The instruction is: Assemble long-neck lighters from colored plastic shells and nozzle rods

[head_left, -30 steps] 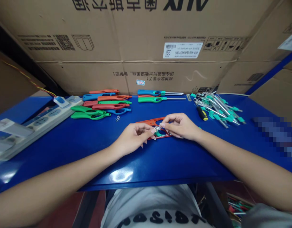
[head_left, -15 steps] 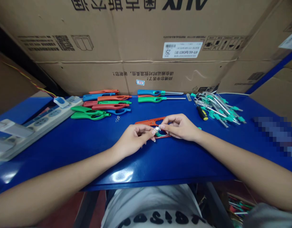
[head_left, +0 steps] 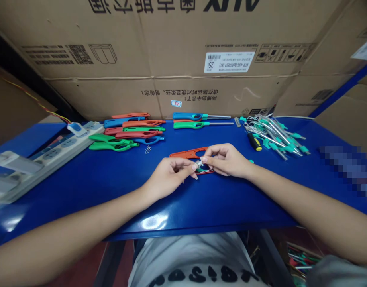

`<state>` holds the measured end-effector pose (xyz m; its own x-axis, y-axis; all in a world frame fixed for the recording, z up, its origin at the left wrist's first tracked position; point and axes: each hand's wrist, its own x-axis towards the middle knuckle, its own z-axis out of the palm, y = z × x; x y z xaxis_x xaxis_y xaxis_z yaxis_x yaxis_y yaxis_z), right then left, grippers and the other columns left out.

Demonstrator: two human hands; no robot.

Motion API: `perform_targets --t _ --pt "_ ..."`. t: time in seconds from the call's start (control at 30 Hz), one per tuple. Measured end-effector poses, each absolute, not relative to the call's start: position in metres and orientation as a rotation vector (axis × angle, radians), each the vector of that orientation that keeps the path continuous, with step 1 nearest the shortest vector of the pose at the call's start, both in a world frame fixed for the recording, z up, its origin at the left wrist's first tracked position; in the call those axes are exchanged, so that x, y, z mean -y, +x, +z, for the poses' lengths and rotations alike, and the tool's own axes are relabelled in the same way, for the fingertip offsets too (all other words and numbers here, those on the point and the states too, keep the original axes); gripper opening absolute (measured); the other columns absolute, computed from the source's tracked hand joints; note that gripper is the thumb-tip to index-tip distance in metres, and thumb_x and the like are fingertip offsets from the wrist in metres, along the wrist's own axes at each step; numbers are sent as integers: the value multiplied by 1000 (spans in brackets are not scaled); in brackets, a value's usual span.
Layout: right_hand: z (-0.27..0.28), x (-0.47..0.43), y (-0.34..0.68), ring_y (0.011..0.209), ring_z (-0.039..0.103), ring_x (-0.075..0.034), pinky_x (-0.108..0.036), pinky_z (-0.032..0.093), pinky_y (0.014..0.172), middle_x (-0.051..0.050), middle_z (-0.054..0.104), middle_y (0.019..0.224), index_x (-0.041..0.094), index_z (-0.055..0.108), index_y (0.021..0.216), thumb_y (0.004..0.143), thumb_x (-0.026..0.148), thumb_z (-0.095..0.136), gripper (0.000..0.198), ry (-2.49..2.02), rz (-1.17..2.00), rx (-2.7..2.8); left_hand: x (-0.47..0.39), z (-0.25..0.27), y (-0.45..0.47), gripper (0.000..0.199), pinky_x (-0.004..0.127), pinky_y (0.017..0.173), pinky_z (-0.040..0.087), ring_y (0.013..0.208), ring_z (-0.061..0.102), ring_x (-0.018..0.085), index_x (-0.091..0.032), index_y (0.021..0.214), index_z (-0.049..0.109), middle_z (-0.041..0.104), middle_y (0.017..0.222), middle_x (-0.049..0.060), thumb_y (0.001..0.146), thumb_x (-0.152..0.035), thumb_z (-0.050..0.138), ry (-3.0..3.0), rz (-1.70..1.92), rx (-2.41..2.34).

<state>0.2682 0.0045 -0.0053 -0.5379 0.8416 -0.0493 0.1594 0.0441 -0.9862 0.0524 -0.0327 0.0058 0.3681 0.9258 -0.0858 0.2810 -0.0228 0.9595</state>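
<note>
Between my two hands is a small pale part, too small to name for sure. My left hand pinches it from the left between thumb and forefinger. From the right, my right hand has its thumb and fingertips closed at the part's other end. Just behind and beneath the fingers lies an orange lighter shell half on the blue table. A teal piece and a thin pale wire show by the shell, partly hidden by my hands.
Coloured lighter shells are piled at the back left beside a power strip. Long-nosed lighters lie at the back middle. Metal tubes with teal parts and a black-yellow screwdriver lie at the right. Small screws sit left of my hands.
Both hands stay nearly in place. The small pale part has turned slightly between my fingertips, and my fingers have shifted a little.
</note>
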Motion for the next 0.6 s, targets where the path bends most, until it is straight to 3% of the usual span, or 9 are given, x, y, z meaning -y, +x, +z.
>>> perform_targets --t 0.17,0.47,0.6 --pt "-3 -8 270 30 36 -3 -15 23 30 7 53 45 16 57 81 83 55 73 42 -986 1565 1751 32 8 52 27 20 47 39 53 53 10 -15 86 77 77 78 6 85 -41 69 1468 760 -1140" --pt "-5 -4 266 33 34 -3 -16 20 31 8 49 45 15 60 81 78 56 77 45 -1012 1555 1709 33 1 52 31 21 50 37 53 49 9 -14 83 78 76 76 6 88 -42 66 1553 770 -1124" --pt "-5 -2 265 32 34 -3 -15 21 31 9 46 42 15 61 81 80 55 75 43 -1048 1503 1780 36 -2 52 34 21 51 35 52 46 9 -14 75 77 71 66 3 89 -42 64 1647 758 -1119"
